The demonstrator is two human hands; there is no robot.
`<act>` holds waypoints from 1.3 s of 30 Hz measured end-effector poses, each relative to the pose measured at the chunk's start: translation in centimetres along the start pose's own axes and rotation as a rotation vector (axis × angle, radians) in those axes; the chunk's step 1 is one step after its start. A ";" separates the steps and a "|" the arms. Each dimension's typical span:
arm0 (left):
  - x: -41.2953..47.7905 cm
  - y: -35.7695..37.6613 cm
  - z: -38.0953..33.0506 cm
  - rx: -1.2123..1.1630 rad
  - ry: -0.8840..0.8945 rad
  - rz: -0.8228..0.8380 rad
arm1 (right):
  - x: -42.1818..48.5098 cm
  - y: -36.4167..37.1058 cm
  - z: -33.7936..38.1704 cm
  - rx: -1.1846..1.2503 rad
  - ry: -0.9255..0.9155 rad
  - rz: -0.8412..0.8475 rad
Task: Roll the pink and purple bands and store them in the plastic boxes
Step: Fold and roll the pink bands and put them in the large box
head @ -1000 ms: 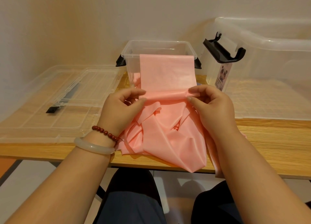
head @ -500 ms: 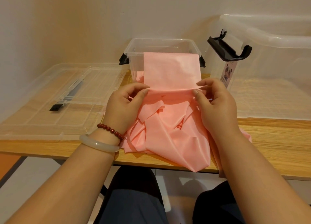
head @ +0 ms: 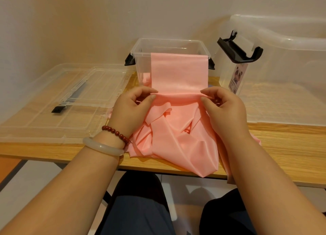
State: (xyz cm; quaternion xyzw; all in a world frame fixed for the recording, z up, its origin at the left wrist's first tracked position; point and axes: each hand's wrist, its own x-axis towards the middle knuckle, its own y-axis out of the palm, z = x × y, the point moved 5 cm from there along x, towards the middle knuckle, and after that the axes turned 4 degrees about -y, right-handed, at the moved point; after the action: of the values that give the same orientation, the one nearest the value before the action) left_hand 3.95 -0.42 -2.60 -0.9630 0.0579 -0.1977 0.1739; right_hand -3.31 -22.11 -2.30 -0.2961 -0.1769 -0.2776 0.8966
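Both hands were held at the centre of the frame, the left hand (head: 131,107) and the right hand (head: 224,108) each pinching one end of a narrow folded edge of the pink band (head: 178,72) between thumb and fingertips. Above that edge, the band was draped flat over the front rim of the small clear box (head: 141,46) at upper centre. Below it, loose loops were heaped on the worktop (head: 282,143) and hung past its near edge. A larger clear box (head: 285,45) was stood at upper right, and clear lids (head: 44,111) were laid at left.
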 end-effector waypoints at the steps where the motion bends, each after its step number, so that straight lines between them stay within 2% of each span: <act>1: 0.0 0.0 0.0 -0.005 0.006 -0.010 | 0.0 -0.1 0.1 -0.009 -0.015 -0.013; 6: 0.2 -0.3 -0.1 -0.003 0.066 -0.058 | 0.1 -0.1 0.3 -0.048 -0.062 -0.027; 11: 0.1 -0.2 0.3 -0.049 0.015 -0.061 | 0.0 -0.1 0.1 0.009 -0.019 -0.054; 19: -0.3 -0.4 -0.1 -0.058 -0.016 -0.045 | 0.1 0.0 0.1 0.003 -0.039 0.045; 27: 0.0 -0.6 -0.3 -0.020 0.022 -0.099 | 0.1 -0.3 0.4 0.020 -0.060 -0.041; 39: -0.2 -0.5 -0.2 -0.078 0.017 -0.071 | -0.1 -0.2 0.4 0.035 -0.053 -0.009</act>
State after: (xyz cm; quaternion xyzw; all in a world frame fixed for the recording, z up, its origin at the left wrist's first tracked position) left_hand 3.66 0.00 -2.33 -0.9687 0.0331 -0.2097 0.1286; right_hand -3.54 -22.02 -1.95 -0.2869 -0.2066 -0.2708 0.8954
